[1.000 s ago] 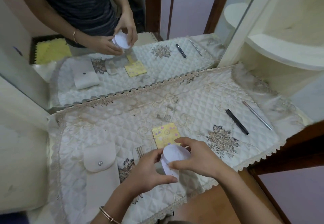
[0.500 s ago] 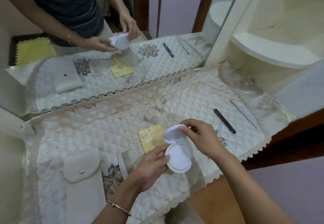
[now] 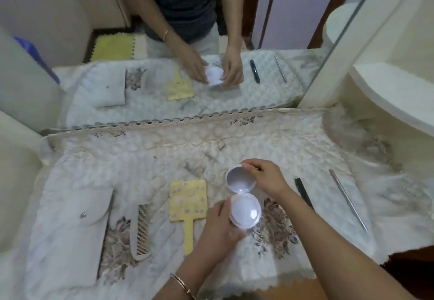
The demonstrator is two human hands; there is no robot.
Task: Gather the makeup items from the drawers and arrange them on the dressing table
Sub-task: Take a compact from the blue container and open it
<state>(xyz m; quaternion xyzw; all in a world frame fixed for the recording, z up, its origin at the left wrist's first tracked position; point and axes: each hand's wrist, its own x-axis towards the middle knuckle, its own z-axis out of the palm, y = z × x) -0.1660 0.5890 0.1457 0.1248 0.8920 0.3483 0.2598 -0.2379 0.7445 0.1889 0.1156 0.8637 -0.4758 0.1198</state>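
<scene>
Compact [image 3: 242, 192] opened wider than before; left hand [image 3: 219, 232] grips base [image 3: 246, 212], right hand [image 3: 269, 179] fingers [image 3: 249, 165] pinch lid [image 3: 238, 179].

Cloth [image 3: 164, 158], mirror [image 3: 293, 5], shelves [image 3: 387, 92], mat [image 3: 112, 48]
Quilted cloth below the mirror; curved shelves right of it; yellow mat reflected in it.

You see a white compact [image 3: 244, 197] with a pale lilac shine inside. To its left the hand mirror [image 3: 187, 202] is yellow with small purple dots, and the comb [image 3: 142, 229] is cream. The pouch [image 3: 77, 238] at the far left is plain white. The cloth [image 3: 164, 158] under them is white, quilted in diamonds, with brown flowers. On the right lie a black pencil [image 3: 304, 194] and a silver stick [image 3: 347, 199].
</scene>
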